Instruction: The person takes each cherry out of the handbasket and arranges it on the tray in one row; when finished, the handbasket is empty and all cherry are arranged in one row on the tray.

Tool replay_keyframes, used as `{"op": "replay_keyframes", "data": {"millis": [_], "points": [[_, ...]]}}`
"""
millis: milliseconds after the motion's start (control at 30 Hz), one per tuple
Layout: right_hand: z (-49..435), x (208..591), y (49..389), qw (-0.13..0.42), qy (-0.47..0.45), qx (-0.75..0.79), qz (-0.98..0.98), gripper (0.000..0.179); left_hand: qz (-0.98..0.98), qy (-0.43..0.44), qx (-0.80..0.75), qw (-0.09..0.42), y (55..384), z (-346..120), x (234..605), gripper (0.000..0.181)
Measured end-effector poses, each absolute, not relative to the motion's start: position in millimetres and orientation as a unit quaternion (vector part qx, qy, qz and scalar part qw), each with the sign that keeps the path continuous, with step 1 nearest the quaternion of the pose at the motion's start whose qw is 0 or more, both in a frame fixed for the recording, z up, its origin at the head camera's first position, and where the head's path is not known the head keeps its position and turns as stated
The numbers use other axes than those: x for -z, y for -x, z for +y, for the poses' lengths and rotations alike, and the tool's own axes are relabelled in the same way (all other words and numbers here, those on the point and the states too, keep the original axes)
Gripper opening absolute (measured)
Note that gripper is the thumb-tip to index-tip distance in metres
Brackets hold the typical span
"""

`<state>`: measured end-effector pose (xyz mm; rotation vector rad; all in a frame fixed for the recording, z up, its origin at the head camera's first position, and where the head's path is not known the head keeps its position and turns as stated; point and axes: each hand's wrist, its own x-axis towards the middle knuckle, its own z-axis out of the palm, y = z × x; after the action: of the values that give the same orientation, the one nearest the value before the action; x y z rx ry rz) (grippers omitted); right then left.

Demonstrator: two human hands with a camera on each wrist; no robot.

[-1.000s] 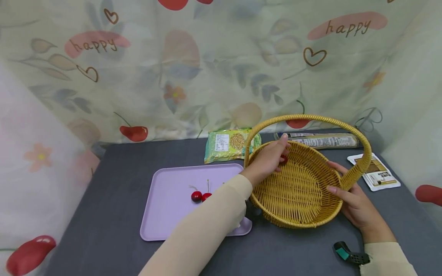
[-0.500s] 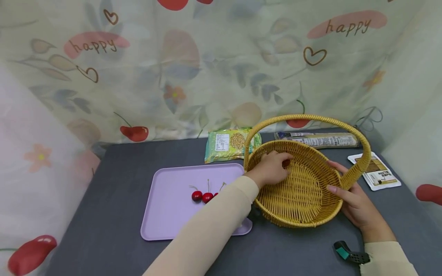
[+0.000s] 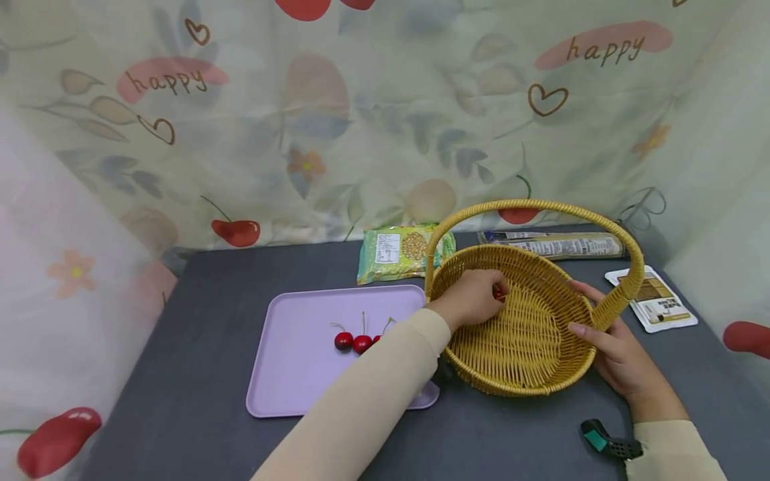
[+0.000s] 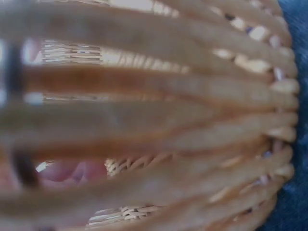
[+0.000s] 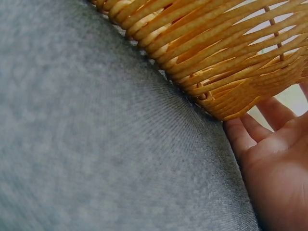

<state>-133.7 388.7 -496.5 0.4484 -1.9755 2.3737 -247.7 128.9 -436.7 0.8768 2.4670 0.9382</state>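
In the head view, a round woven basket [image 3: 523, 334] with a tall arched handle stands on the dark table, its mouth tilted toward me. My left hand [image 3: 475, 297] reaches over its left rim and pinches a red cherry [image 3: 498, 292], mostly hidden by the fingers. My right hand [image 3: 622, 354] grips the right side below the handle, thumb over the rim and fingers outside. The left wrist view is filled by blurred basket weave [image 4: 192, 110]. In the right wrist view, the fingers [image 5: 276, 113] are at the basket's underside. Several cherries [image 3: 362, 344] lie on a lilac tray [image 3: 289, 374].
Behind the tray lies a green and yellow food packet [image 3: 391, 254]. A long wrapped packet [image 3: 565, 246] is behind the basket, and a white and brown pouch [image 3: 658, 304] is to its right. A black strap with a teal patch [image 3: 607, 441] is by the right sleeve.
My left hand has moved down and slightly right inside the basket, the cherry still in its fingers. More of the cherries on the tray shows beside the sleeve. My right hand keeps its grip.
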Motion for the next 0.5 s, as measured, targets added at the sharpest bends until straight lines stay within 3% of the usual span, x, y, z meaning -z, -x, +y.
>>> {"op": "replay_keyframes", "data": {"millis": [267, 500], "points": [[389, 497, 133, 0.011, -0.139, -0.752, -0.644, 0.071, 0.832, -0.313, -0.433, 0.150, 246, 124, 437, 0.023], [391, 499, 133, 0.006, -0.143, -0.748, -0.648, 0.071, 0.791, -0.297, -0.507, 0.168, 237, 119, 424, 0.028]]}}
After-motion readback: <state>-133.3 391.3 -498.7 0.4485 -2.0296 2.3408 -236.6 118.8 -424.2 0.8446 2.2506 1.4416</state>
